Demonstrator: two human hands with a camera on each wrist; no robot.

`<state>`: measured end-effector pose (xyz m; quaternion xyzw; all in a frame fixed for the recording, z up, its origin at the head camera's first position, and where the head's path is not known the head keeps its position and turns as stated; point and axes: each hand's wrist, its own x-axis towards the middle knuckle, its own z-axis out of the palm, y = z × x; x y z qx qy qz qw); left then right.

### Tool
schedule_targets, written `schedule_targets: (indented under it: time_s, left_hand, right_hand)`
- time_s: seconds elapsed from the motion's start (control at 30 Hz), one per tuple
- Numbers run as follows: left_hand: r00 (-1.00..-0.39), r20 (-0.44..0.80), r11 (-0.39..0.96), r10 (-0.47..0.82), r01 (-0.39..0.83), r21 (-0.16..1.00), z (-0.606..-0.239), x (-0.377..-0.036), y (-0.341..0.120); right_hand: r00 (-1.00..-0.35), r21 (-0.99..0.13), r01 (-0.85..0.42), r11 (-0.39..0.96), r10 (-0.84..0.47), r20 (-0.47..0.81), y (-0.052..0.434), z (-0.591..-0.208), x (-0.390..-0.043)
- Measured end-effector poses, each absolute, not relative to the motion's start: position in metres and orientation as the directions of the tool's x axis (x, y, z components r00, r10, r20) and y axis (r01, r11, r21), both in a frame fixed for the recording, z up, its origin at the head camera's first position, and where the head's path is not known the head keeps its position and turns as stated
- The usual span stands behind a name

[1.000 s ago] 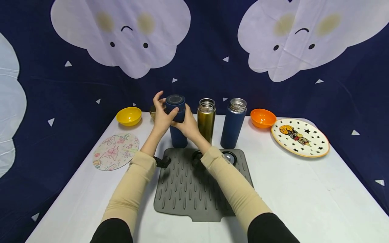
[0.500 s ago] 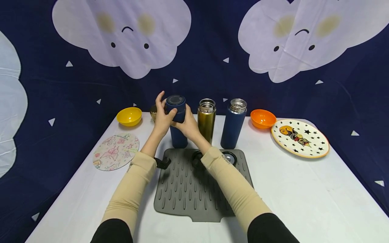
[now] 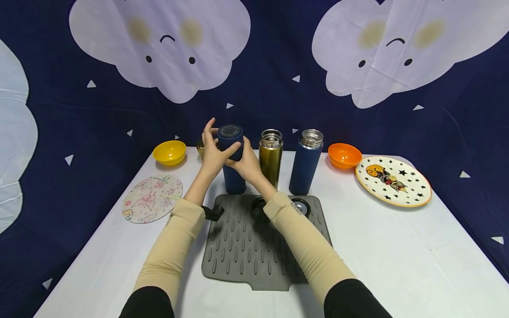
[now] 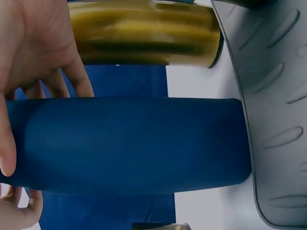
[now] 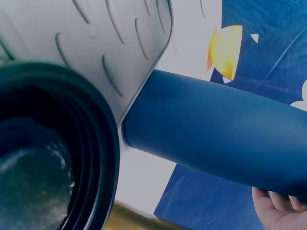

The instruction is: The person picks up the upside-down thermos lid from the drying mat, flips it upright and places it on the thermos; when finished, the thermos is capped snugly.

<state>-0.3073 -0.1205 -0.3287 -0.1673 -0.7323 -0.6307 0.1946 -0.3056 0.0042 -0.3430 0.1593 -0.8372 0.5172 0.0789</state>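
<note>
Navy blue flask [image 3: 232, 160] standing on the counter [image 3: 397, 247] has both grips wrapped round its capped top, left hand [image 3: 212, 152] and right hand [image 3: 245, 163], gold flask [image 3: 270, 157] just right of them.

Behind your white table [image 3: 397, 247] hangs a dark blue backdrop [image 3: 278, 53] with white cloud faces [image 3: 159, 48] across the upper frame.
</note>
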Motion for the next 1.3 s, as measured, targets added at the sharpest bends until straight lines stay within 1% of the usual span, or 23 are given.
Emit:
schedule_targets:
  time_s: [0.03, 0.1, 0.23, 0.27, 0.43, 0.5, 0.6, 0.67, 0.73, 0.87, 0.93, 1.0, 1.1, 1.13, 1.23, 1.3]
  left_hand:
    - [-0.870, 0.494, 0.165, -0.005, 0.486, 0.858, -0.3279, -0.3070, -0.1204]
    - [-0.872, 0.490, 0.150, -0.007, 0.483, 0.863, -0.3272, -0.3069, -0.1212]
    - [-0.876, 0.482, 0.006, 0.029, 0.483, 0.876, -0.3275, -0.3072, -0.1236]
    - [-0.880, 0.475, -0.003, 0.030, 0.475, 0.880, -0.3271, -0.3067, -0.1235]
    - [-0.881, 0.474, 0.118, 0.001, 0.471, 0.874, -0.3277, -0.3078, -0.1214]
    - [-0.873, 0.488, 0.128, -0.001, 0.484, 0.866, -0.3269, -0.3057, -0.1216]
    - [-0.863, 0.505, 0.026, 0.019, 0.506, 0.862, -0.3260, -0.3024, -0.1231]
    - [-0.868, 0.497, -0.003, 0.023, 0.497, 0.868, -0.3249, -0.3013, -0.1231]
    - [-0.870, 0.494, 0.033, 0.008, 0.494, 0.869, -0.3262, -0.3041, -0.1220]
    - [-0.862, 0.506, 0.193, -0.029, 0.492, 0.849, -0.3274, -0.3087, -0.1191]
    - [-0.853, 0.521, 0.193, -0.025, 0.508, 0.840, -0.3283, -0.3093, -0.1204]
    - [-0.847, 0.532, 0.153, -0.003, 0.526, 0.837, -0.3300, -0.3100, -0.1233]
    - [-0.843, 0.535, 0.058, 0.053, 0.537, 0.841, -0.3311, -0.3105, -0.1268]
    - [-0.842, 0.535, 0.049, 0.067, 0.539, 0.841, -0.3309, -0.3105, -0.1270]
    - [-0.849, 0.524, 0.119, 0.069, 0.528, 0.841, -0.3281, -0.3097, -0.1244]
    - [-0.852, 0.521, 0.198, 0.044, 0.519, 0.831, -0.3261, -0.3094, -0.1217]
  right_hand:
    - [-0.937, -0.841, -0.349, 0.414, -0.186, 0.297, 0.0041, -0.3428, -0.3057]
    - [-0.938, -0.842, -0.345, 0.415, -0.186, 0.293, 0.0038, -0.3428, -0.3058]
    - [-0.942, -0.845, -0.334, 0.418, -0.176, 0.285, 0.0035, -0.3430, -0.3055]
    - [-0.942, -0.842, -0.333, 0.424, -0.172, 0.287, 0.0035, -0.3433, -0.3059]
    - [-0.934, -0.827, -0.356, 0.435, -0.169, 0.314, 0.0035, -0.3452, -0.3085]
    - [-0.933, -0.827, -0.359, 0.433, -0.173, 0.315, 0.0034, -0.3458, -0.3090]
    - [-0.934, -0.831, -0.356, 0.428, -0.177, 0.309, 0.0032, -0.3456, -0.3079]
    - [-0.936, -0.834, -0.352, 0.426, -0.178, 0.304, 0.0031, -0.3455, -0.3077]
    - [-0.935, -0.833, -0.354, 0.425, -0.178, 0.306, 0.0035, -0.3454, -0.3077]
    - [-0.934, -0.830, -0.356, 0.430, -0.178, 0.308, 0.0044, -0.3460, -0.3089]
    - [-0.933, -0.827, -0.359, 0.433, -0.182, 0.309, 0.0045, -0.3458, -0.3084]
    - [-0.934, -0.827, -0.357, 0.434, -0.185, 0.306, 0.0043, -0.3456, -0.3079]
    - [-0.935, -0.827, -0.354, 0.437, -0.185, 0.302, 0.0039, -0.3450, -0.3071]
    - [-0.935, -0.827, -0.354, 0.436, -0.184, 0.303, 0.0039, -0.3449, -0.3071]
    - [-0.936, -0.828, -0.352, 0.435, -0.183, 0.302, 0.0041, -0.3445, -0.3071]
    - [-0.935, -0.829, -0.353, 0.433, -0.186, 0.301, 0.0046, -0.3444, -0.3071]
